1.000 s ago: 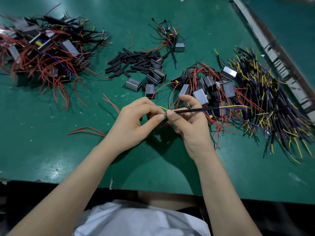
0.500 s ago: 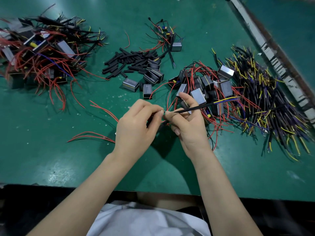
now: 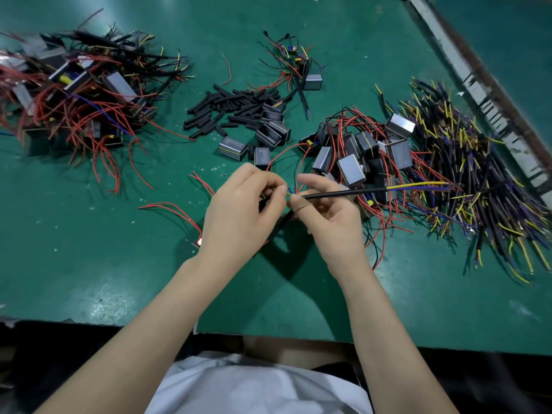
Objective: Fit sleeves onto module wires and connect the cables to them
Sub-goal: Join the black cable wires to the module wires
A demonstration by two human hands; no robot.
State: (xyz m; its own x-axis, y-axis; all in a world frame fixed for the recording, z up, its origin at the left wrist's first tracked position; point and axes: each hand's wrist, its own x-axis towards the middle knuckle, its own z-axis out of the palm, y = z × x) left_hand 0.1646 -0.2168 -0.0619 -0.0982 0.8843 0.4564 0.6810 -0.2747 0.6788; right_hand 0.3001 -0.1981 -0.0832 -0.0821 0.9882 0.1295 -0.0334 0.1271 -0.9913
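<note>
Left hand [image 3: 242,210]: I see the fingers curled, thumb and forefinger pinched on fine wire ends at the point where both hands meet. Right hand [image 3: 331,216]: thumb and forefinger clamp the near end of a black cable [image 3: 343,193], which runs out rightward, level, to yellow and blue cores over the module pile [image 3: 355,156]. Both hands sit above the green surface [image 3: 74,234], mid-width. Loose black sleeves [image 3: 230,109] lie beyond the hands, apart from them. Cable heap [image 3: 478,180] at right, close to the striped rail [image 3: 478,85] along the far-right edge. Tangled pile of wired modules [image 3: 74,94] at far left. I note open green between the hands and the near edge, and at lower left.
</note>
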